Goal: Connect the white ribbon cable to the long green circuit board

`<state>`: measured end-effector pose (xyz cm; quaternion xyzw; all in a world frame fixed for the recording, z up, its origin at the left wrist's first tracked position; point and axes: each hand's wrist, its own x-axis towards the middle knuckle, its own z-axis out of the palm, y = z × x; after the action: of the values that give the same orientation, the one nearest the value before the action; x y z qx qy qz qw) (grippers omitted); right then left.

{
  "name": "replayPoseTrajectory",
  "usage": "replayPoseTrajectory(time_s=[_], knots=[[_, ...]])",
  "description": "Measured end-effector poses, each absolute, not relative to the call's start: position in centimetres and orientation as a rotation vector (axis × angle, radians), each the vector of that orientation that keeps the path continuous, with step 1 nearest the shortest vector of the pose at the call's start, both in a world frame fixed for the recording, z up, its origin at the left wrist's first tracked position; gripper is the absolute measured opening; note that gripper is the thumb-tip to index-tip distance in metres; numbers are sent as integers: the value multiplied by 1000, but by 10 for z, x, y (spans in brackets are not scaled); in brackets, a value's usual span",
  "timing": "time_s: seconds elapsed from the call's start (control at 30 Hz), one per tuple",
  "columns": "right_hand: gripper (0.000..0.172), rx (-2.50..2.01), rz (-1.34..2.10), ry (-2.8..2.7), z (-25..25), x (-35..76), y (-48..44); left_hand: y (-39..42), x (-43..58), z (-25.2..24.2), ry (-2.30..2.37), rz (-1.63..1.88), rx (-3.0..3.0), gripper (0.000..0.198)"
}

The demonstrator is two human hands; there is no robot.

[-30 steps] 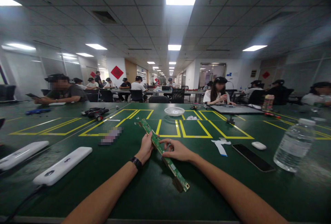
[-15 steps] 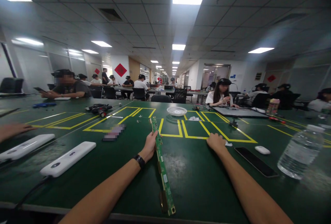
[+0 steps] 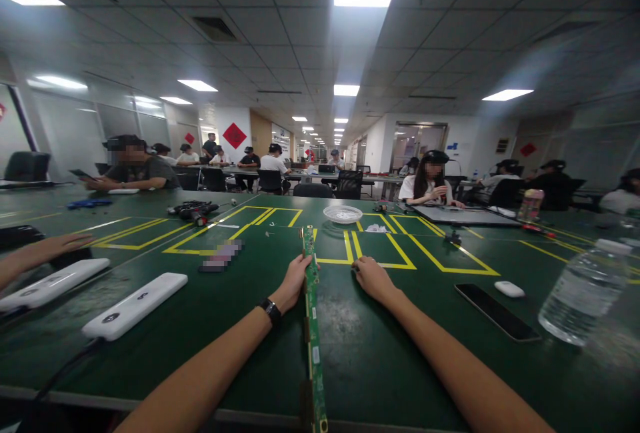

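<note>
A long, narrow green circuit board [image 3: 313,333] stands on edge on the green table [image 3: 380,353], running from the yellow markings toward me. My left hand [image 3: 294,281], with a black wristband, grips the board near its far end, fingers wrapped round it. My right hand [image 3: 373,278] rests on the table just right of the board, not touching it. Its back faces me and the fingers curl under, so what they enclose is hidden.
Two white oblong devices [image 3: 135,305] [image 3: 53,283] lie left, beside another person's hand [image 3: 47,246]. A black phone [image 3: 495,311], a small white object [image 3: 509,289] and a water bottle [image 3: 575,293] are right. A white bowl [image 3: 343,213] and tools [image 3: 193,209] lie farther out.
The board swung from a diagonal to pointing straight at me. My right hand let go of it, reached right to a white ribbon cable, and came back beside the board. The ribbon no longer shows.
</note>
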<state>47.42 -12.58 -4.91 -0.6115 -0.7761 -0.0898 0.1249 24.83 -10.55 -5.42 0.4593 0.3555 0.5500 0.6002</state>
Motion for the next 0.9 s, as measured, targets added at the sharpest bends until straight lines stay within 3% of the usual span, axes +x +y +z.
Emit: replayPoseTrajectory(time_s=[0.23, 0.5, 0.77, 0.9], knots=[[46, -2160, -357, -1894, -56, 490, -123, -103, 248, -58, 826, 1269, 1100, 35], [31, -2123, -259, -1997, -54, 486, -122, -109, 248, -54, 841, 1177, 1155, 29], [42, -2139, -362, -1896, -53, 485, -125, -113, 249, -52, 848, 1095, 1189, 28], [42, -2246, -247, -1876, -55, 497, -123, -114, 251, -50, 881, 1084, 1177, 25]])
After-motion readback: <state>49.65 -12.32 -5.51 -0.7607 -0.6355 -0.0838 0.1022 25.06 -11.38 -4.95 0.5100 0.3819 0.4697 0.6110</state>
